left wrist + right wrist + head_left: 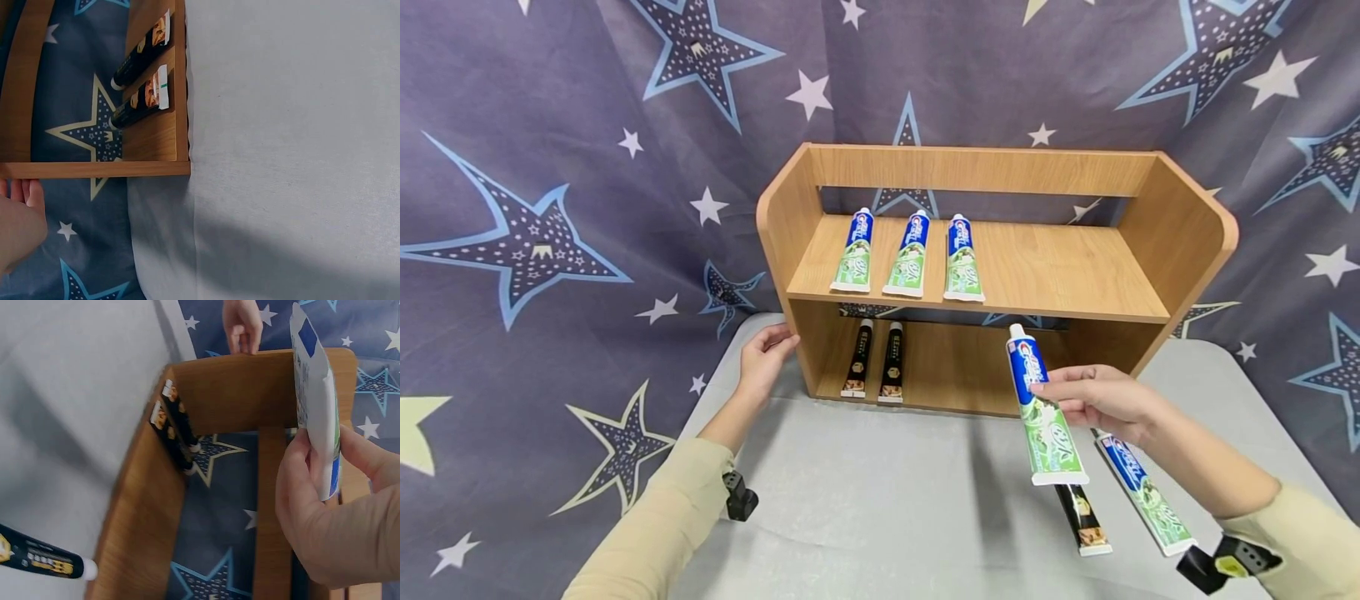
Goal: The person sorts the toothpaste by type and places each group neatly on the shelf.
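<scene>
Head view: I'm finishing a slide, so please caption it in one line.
The right hand holds a toothpaste tube in front of a wooden shelf; the left hand touches the shelf's side.

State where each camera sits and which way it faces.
Head: on the person's head, facing forward and down at the wooden shelf; left hand, right hand and sleeves show.
Left wrist: on that wrist, facing the black tubes and grey table; part of the left hand shows.
Right wrist: on that wrist, facing the held toothpaste tube and shelf; both hands show.
Shared: head and right-wrist views both show the held toothpaste tube.
</scene>
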Demonstrator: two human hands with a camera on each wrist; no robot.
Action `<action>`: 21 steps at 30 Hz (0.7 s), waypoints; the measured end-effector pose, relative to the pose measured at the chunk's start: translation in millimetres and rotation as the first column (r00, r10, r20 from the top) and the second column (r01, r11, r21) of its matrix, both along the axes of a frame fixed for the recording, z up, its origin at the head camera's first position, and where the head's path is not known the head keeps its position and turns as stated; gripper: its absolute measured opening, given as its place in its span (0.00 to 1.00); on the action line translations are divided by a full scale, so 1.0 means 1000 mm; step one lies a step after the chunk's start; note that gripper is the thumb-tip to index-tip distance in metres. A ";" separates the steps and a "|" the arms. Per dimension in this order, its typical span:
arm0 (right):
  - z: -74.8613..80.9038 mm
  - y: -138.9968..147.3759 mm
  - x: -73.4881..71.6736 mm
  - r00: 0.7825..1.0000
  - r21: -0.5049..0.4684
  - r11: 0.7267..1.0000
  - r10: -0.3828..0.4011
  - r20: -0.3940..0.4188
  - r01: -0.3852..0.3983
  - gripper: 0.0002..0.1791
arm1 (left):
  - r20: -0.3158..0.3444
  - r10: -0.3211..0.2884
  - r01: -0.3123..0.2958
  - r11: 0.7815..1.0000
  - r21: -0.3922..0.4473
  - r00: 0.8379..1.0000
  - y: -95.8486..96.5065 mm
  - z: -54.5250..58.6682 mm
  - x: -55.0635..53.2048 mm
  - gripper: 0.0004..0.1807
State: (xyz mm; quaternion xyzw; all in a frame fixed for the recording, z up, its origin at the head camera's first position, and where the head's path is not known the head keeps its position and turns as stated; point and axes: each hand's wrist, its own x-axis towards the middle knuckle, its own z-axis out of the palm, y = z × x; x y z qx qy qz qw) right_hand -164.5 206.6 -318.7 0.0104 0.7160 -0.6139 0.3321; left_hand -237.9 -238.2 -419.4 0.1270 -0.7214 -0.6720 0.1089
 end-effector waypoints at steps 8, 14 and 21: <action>0.024 0.010 -0.006 1.000 -0.053 0.998 0.015 -0.001 -0.015 0.05 | 0.007 0.006 -0.006 1.000 -0.030 1.000 0.000 0.002 0.001 0.19; 0.034 0.014 -0.015 1.000 -0.069 0.998 -0.007 -0.009 0.007 0.08 | -0.015 0.014 -0.015 0.999 -0.043 1.000 0.003 0.004 0.004 0.18; 0.046 0.015 -0.024 0.998 -0.081 0.995 -0.057 0.034 0.060 0.10 | -0.020 0.007 -0.008 0.999 -0.032 1.000 0.003 0.002 0.004 0.18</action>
